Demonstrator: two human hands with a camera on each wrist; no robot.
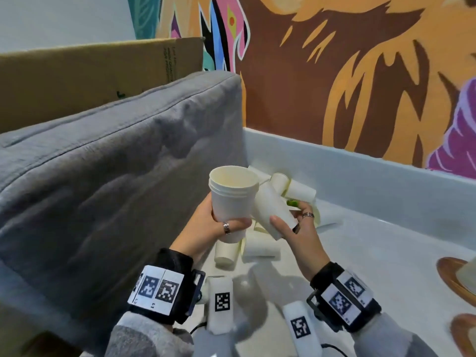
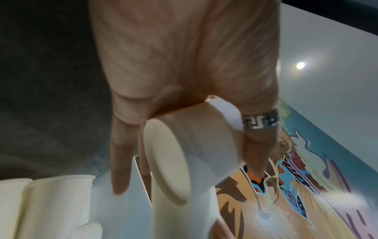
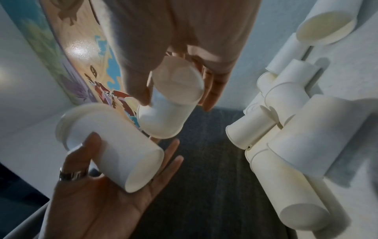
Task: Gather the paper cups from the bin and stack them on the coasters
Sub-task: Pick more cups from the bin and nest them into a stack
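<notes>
Wrist bands with black-and-white coded tags [image 1: 157,289] sit closest to the head camera, one on each forearm. Left hand [image 1: 213,222]: fingers and thumb wrapped round a nested stack of paper cups [image 1: 233,194], held upright with the mouth facing up; a patterned ring [image 2: 259,121] is on the thumb. Right hand [image 1: 296,228]: thumb and fingers clamped on a single paper cup [image 1: 271,210], tilted, its rim end pointing toward the stack and touching its side. The two hands are near each other but not in contact. Below and behind them, loose cups [image 1: 247,249] lie on their sides in a heap on the pale floor of the bin [image 1: 360,161], whose white wall runs along the painted mural [image 1: 334,73]. A grey cushion [image 1: 116,155] stands just beside the heap on the left, with a cardboard box [image 1: 90,73] behind it. At the right edge, a wooden coaster [image 1: 448,274] lies on the same pale surface, partly cut off by the frame.
</notes>
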